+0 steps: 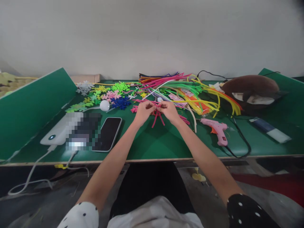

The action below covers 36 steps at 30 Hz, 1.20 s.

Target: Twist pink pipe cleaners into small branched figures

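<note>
Pink stems (154, 120), left of glue gun (217, 128); ends splayed bodyward; left hand (144, 112), right hand (169, 111): fingers pinched on them.

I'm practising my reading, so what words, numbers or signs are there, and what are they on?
None can be read.
White device: mark in its dark oval, too small.
Pixelated patch: hidden.
Pink glue gun: any marks on it, too small.
Blue-and-white packet: any print, too blurred.

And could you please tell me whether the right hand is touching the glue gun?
Apart: the head view plainly shows green table between the right hand and the glue gun.
</note>
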Available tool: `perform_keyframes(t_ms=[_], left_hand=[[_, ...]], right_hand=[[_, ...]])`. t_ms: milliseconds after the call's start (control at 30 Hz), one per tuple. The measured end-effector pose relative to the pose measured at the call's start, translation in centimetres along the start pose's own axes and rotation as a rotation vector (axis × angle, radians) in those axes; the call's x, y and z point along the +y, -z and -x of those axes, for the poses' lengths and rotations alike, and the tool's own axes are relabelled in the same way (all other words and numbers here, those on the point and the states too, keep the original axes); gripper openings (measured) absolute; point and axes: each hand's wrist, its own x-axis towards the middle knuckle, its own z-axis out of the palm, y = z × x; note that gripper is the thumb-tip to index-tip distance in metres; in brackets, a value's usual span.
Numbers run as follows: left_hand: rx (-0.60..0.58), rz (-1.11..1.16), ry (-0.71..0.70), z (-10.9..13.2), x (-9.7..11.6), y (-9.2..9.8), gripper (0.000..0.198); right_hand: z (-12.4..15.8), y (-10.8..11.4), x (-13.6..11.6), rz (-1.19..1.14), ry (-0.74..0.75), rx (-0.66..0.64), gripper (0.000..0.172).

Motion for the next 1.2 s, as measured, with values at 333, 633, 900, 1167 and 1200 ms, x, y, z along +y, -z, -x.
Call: perform_keyframes(t_ms=[333, 633, 900, 1167, 1200], left_hand=[[0.128, 0.246, 0.126, 0.2, 0.2, -1.1, 0.01], [0.022, 0.02, 0.013, 0.3, 0.1, -0.5, 0.014], [0.02, -0.338, -0.179, 0.3, 0.2, -0.4, 0.011], [0.058, -0.827, -0.771, 0.4, -0.2, 0.2, 0.016], [0.063, -0.836, -0.811, 0.4, -0.2, 0.3, 0.017]], right_hand=[[0.2, -1.3, -0.7, -0.403, -0.192, 0.162, 0.023], [0.2, 0.2, -0.8, -0.471, -0.278, 0.04, 0.019], [0.0, 0.6, -0.8, -0.214, -0.115, 0.061, 0.019], [0.0, 0.9, -1.4, -0.363, -0.388, 0.028, 0.009], [0.0, 1.1, -1.5, -0.421, -0.427, 0.021, 0.009]])
